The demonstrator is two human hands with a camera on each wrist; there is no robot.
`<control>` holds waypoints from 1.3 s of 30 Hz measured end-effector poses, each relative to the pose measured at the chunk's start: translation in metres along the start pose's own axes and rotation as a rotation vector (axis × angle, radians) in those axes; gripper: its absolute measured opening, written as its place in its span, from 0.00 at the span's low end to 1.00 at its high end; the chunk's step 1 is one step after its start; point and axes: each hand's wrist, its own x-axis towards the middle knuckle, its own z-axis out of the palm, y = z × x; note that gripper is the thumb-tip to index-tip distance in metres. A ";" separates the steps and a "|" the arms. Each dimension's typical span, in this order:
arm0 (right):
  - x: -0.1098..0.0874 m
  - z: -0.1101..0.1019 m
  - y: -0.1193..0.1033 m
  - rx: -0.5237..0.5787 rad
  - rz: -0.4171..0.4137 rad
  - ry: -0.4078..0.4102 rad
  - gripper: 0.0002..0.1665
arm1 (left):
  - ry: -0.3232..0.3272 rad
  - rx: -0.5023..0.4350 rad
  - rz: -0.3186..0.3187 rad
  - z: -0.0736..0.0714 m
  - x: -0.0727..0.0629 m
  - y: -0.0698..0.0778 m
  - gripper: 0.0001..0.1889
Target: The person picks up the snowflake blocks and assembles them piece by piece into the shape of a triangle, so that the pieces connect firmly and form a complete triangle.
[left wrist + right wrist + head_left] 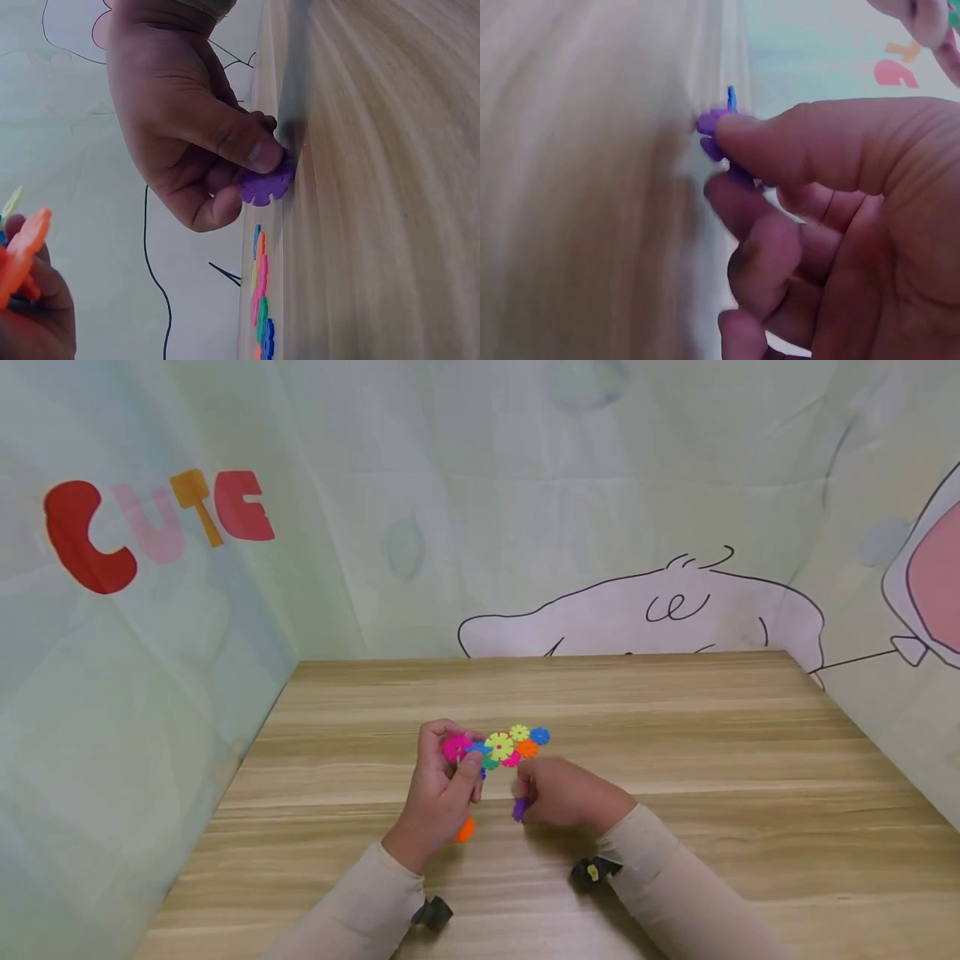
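Note:
My left hand [438, 789] is raised over the table, its thumb and fingers gripping a cluster of joined, notched plastic discs. A magenta disc [456, 748] and a larger yellow disc [498, 746] show in it from the head view. In the left wrist view an orange disc [22, 255] stands out from the cluster; part of it lies out of frame. Thumb and forefinger of my right hand [566, 793] pinch a purple disc [264, 184], low at the tabletop. The right wrist view shows this purple disc [714, 124] partly covered by the thumb.
Beyond the hands, loose discs lie on the wooden table [712, 718]: blue [540, 736], orange [528, 749], small yellow [519, 732], pink [512, 760] and green [491, 763]. Another orange disc [465, 831] shows beside the left wrist. Printed cloth walls border the table.

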 end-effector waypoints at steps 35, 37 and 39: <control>-0.023 -0.045 -0.011 0.861 -0.248 0.055 0.20 | 0.000 0.002 0.095 -0.001 -0.001 -0.003 0.11; -0.023 -0.045 -0.012 0.864 -0.247 0.058 0.19 | -0.011 0.000 0.100 -0.001 -0.001 -0.003 0.11; -0.024 -0.044 -0.014 0.883 -0.243 0.054 0.19 | -0.019 0.003 0.101 -0.001 -0.002 -0.002 0.12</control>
